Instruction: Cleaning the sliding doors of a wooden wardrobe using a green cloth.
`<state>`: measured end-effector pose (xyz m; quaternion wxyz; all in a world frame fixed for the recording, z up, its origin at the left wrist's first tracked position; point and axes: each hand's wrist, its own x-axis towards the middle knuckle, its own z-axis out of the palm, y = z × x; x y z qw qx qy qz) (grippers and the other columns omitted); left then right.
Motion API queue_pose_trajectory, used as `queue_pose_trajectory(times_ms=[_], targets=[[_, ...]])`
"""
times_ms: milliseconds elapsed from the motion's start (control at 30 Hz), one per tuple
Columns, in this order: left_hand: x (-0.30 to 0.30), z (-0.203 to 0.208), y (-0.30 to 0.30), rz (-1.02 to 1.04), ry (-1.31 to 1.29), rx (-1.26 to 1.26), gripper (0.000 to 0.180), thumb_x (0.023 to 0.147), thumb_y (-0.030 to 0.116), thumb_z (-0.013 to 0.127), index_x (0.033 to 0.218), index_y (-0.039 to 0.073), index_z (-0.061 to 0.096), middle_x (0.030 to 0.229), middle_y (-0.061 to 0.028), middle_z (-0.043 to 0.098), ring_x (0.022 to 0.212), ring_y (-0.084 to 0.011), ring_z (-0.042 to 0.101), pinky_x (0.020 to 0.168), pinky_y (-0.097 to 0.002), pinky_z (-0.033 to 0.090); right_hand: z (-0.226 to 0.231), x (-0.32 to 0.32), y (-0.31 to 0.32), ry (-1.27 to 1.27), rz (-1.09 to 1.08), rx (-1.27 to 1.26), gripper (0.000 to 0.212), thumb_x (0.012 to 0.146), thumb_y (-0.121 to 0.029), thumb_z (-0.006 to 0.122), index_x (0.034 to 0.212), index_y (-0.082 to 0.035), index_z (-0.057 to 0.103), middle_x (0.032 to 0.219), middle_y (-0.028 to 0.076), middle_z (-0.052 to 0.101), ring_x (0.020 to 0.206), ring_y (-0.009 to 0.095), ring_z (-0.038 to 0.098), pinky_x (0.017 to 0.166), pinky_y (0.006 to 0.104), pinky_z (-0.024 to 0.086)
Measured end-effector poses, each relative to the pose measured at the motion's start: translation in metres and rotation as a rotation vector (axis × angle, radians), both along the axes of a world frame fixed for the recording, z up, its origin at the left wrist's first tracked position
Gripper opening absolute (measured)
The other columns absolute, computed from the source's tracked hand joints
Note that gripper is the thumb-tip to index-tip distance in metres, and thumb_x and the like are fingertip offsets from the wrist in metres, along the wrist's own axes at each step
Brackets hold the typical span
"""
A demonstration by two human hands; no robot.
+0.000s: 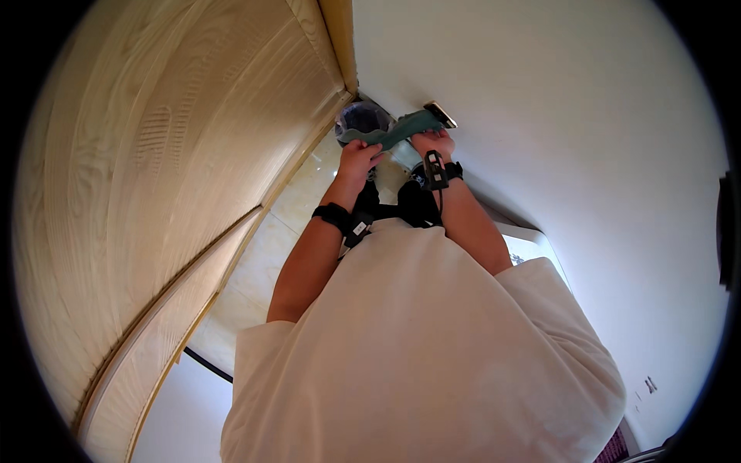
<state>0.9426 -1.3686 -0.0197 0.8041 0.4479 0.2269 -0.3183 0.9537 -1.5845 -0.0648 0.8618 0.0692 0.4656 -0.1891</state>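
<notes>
Head view: both hands, left point(360, 158) and right point(432, 143), fingers clenched on a green cloth point(394, 131) pressed at the white wall point(540, 92) above a bin point(363, 117); mid-wipe, next stroke likely needs steady pressure.

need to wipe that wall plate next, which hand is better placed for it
Right, probably: the right hand pinches the green cloth just below the wall plate; the left hand holds the cloth's far end.

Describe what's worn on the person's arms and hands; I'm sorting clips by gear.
Both hands, left and right, are bare. Each wrist carries a black strap: the left band, and the right band with a small black device. Short white T-shirt sleeves; forearms bare.
</notes>
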Motion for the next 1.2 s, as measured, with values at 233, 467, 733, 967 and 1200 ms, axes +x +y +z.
queue_pose_trajectory(times_ms=[233,467,733,967,1200], targets=[[-0.012,-0.008,0.042,-0.017,-0.062,-0.057,0.021,0.089,-0.002,0.065,0.083,0.006,0.046,0.096,-0.0089,0.057,0.1,-0.0272,0.065,0.098,-0.0446,0.057,0.061,-0.03,0.036,-0.095,0.395,-0.227,0.038,0.091,-0.025,0.038,0.117,-0.004,0.057,0.126,0.014,0.061,0.123,0.032,0.054,0.11,0.0511,0.037],[-0.056,-0.029,0.14,0.195,-0.048,-0.256,0.025,0.091,-0.001,0.06,0.115,0.006,0.055,0.121,-0.0115,0.063,0.116,-0.0264,0.061,0.104,-0.0496,0.048,0.081,-0.072,0.074,-0.107,0.996,-0.062,0.035,0.095,-0.022,0.044,0.117,0.001,0.057,0.125,0.016,0.062,0.119,0.033,0.059,0.107,0.0494,0.044],[-0.199,0.004,0.222,0.433,-0.058,0.098,0.053,0.096,0.015,0.069,0.143,0.009,0.044,0.119,-0.0059,0.066,0.108,-0.0185,0.064,0.095,-0.0429,0.053,0.086,-0.114,0.128,-0.24,1.661,-0.08,0.019,0.099,-0.019,0.05,0.107,-0.005,0.058,0.127,0.018,0.061,0.123,0.036,0.058,0.108,0.0502,0.044],[-0.311,0.078,0.227,0.307,-0.174,0.417,0.078,0.083,0.0,0.077,0.151,0.013,0.042,0.102,-0.0069,0.071,0.097,-0.0148,0.066,0.091,-0.032,0.052,0.063,-0.172,0.196,-0.503,1.488,0.038,0.027,0.097,-0.023,0.052,0.112,-0.003,0.061,0.124,0.015,0.065,0.117,0.033,0.06,0.114,0.05,0.039],[-0.388,0.088,0.232,0.357,-0.31,0.797,0.037,0.086,0.003,0.075,0.121,0.006,0.064,0.113,-0.0024,0.068,0.105,-0.013,0.063,0.096,-0.0309,0.051,0.07,-0.196,0.251,-0.744,1.358,0.173,0.029,0.087,-0.003,0.05,0.114,-0.003,0.06,0.12,0.012,0.061,0.112,0.027,0.057,0.107,0.0423,0.041]])
